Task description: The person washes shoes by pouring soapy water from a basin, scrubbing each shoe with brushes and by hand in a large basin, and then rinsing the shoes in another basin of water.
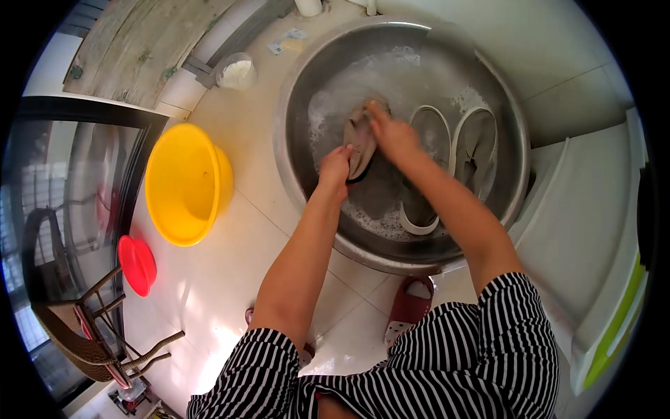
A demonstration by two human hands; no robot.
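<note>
A large round metal basin (pixel 401 262) holds cloudy, sudsy water. Over its left half, my left hand (pixel 335 167) is closed on the lower side of a small beige shoe-like item (pixel 360 150). My right hand (pixel 393 134) is closed at the item's upper end; whether it grips the item or something small against it is hidden. To the right, two grey shoes with pale rims lie in the water: one (pixel 433 133) beside my right forearm, which covers part of it, and another (pixel 478 150) nearer the basin's right wall.
On the tiled floor at left stand a yellow tub (pixel 183 185) and a red basin (pixel 137 265). A wicker chair (pixel 84 342) is at lower left. A clear cup of white powder (pixel 238 72) and a packet (pixel 287 42) lie beyond. A white-green object (pixel 607 328) is at right.
</note>
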